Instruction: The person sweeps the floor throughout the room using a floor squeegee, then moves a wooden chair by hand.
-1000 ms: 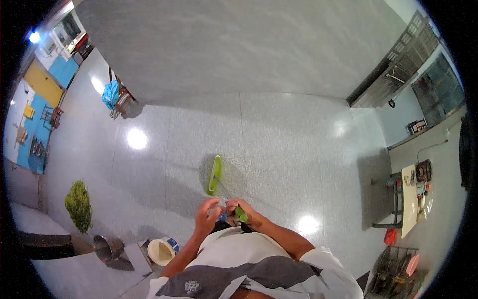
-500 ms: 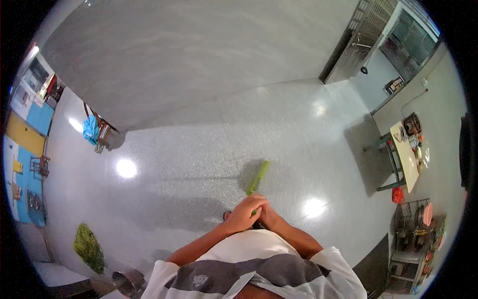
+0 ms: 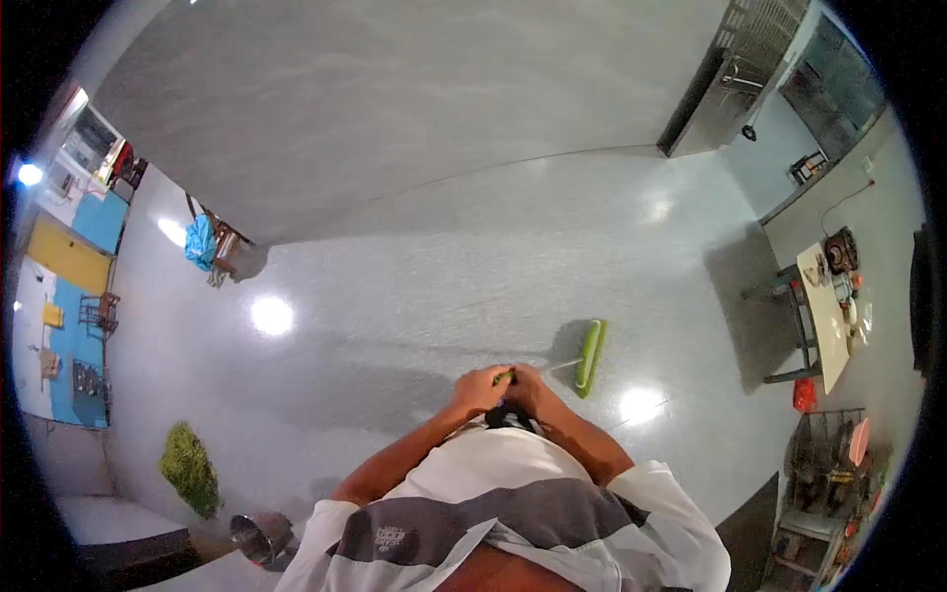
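A long-handled mop (image 3: 591, 358) with a narrow green head edged in white stands out on the floor, a little right of my hands. Its pale, thin handle runs from the head back toward my waist, partly covered by my right hand. At the green grip end my left hand (image 3: 479, 389) is closed around the handle. My right hand (image 3: 528, 389) is wrapped round it close beside the left, its fingers partly hidden. Whether the head bears bristles or cloth is too small to tell.
At left, a green leafy heap (image 3: 189, 470) lies near a metal pot (image 3: 260, 538). Farther off stands a chair with a blue cloth (image 3: 200, 243). On the right are a table (image 3: 827, 318) with items, a red bag (image 3: 804, 395) and a shelf rack (image 3: 827, 464).
The mop head has swung to the right across the floor and now shows at an angle with its handle visible. Both hands keep their grip and have shifted slightly. The view has turned a little.
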A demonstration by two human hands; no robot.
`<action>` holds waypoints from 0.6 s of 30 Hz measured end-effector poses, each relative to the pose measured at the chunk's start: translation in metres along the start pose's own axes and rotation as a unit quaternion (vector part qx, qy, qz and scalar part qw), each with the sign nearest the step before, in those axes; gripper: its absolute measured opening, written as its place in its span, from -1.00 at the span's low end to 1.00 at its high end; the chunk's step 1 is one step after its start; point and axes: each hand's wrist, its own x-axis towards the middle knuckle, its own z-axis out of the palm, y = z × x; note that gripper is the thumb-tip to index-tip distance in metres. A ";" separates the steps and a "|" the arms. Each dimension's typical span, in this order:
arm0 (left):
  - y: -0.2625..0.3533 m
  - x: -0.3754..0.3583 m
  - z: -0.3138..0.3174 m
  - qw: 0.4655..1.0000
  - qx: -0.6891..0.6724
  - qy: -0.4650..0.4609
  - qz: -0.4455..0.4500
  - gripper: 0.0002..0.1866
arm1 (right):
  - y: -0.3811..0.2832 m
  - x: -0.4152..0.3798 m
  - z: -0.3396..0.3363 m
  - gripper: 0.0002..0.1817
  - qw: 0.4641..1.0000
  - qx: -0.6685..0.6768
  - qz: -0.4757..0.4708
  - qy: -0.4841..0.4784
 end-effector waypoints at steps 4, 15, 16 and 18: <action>-0.003 -0.017 -0.039 0.995 -0.024 0.062 -0.077 -0.63 | -0.011 0.040 0.030 -0.83 0.898 -0.407 -0.154 -0.072; 0.040 0.006 -0.075 0.958 0.226 0.139 -0.113 -0.70 | 0.010 0.152 0.050 -0.84 0.845 0.390 0.195 -0.310; 0.041 0.012 -0.069 0.957 0.226 0.141 -0.115 -0.70 | 0.000 0.147 0.046 -0.83 0.598 0.660 0.347 -0.295; 0.045 0.023 -0.062 0.936 0.273 0.220 0.040 -0.74 | -0.019 0.136 0.040 -0.77 0.758 0.547 0.240 -0.261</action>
